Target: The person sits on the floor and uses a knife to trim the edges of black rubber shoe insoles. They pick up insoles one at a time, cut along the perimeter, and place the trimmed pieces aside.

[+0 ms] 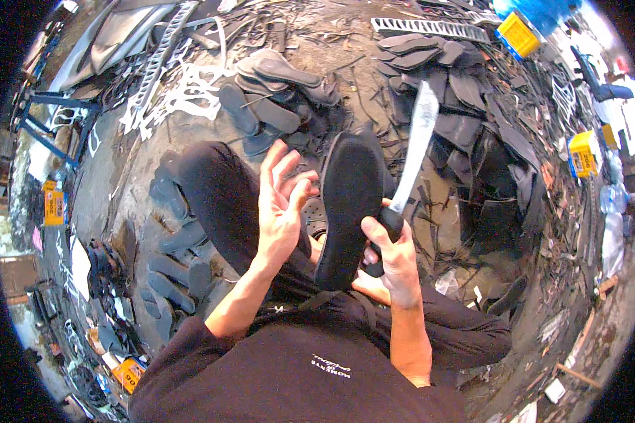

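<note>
Right hand [399,258] grips the knife [412,164]; left hand [282,211], fingers spread, stands left of the black sole [352,201].

A: Dark shirt [275,374] here, near-black with a brownish cast, and yes, small pale lettering [331,366] right across the chest!

B: Lovely spot! Over to the sleeves [187,343]: same dark cloth, the left one stopping around the elbow, forearms [410,338] bare below it.

A: Left hand [282,204] bare, right hand [395,261] bare to match!

B: And down to the trousers [215,194], dark, covering both knees, with a greyish clog [316,213] showing its holes!
</note>
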### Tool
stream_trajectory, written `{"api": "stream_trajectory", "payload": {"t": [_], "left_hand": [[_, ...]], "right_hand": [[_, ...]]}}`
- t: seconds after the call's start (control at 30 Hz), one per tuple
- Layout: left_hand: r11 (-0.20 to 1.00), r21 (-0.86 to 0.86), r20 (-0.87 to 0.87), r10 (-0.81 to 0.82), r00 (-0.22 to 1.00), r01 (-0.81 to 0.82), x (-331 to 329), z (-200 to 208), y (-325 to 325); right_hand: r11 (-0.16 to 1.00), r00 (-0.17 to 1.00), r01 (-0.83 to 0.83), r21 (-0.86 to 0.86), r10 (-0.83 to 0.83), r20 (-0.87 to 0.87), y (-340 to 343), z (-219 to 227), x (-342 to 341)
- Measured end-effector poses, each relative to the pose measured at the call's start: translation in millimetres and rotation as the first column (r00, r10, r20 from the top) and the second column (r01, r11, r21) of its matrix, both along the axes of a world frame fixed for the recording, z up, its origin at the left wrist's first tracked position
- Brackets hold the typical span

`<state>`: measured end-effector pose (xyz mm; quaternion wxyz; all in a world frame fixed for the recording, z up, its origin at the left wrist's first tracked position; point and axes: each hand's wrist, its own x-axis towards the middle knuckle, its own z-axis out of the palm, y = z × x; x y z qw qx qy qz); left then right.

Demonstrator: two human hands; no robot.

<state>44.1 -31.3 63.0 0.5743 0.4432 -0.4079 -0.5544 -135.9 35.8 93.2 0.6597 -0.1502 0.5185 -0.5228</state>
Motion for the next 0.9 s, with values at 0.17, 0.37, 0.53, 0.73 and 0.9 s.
{"api": "stream_trajectory", "payload": {"t": [0.17, 0.37, 0.53, 0.73, 0.9], "left_hand": [[0.663, 0.467, -0.25, -0.536, 0.806, 0.585, -1.8, -5.2, 38.4], [0.733, 0.384, -0.272, -0.492, 0.827, 0.562, -2.8, -8.4, 45.8], [0.996, 0.045, -0.168, -0.072, 0.983, 0.08, 61.3, 41.7, 4.8], [0.877, -0.066, -0.336, 0.429, 0.838, -0.476, 192.9, 70.1, -13.2], [0.771, 0.065, -0.346, 0.613, 0.711, -0.633, 246.8, 57.8, 11.8]], "right_hand": [[0.991, 0.983, 0.096, -0.088, -0.108, -0.145, -10.9, -29.9, -27.2], [0.997, 0.987, 0.064, 0.043, -0.057, -0.151, -20.6, -82.9, -49.1], [0.998, 0.971, 0.045, 0.047, -0.033, -0.238, -55.0, -135.5, -60.2], [0.986, 0.242, -0.162, -0.044, -0.004, -0.97, -115.2, -235.3, -91.4], [0.933, 0.108, -0.353, 0.074, 0.119, -0.987, -94.8, -289.7, -93.9]]}}
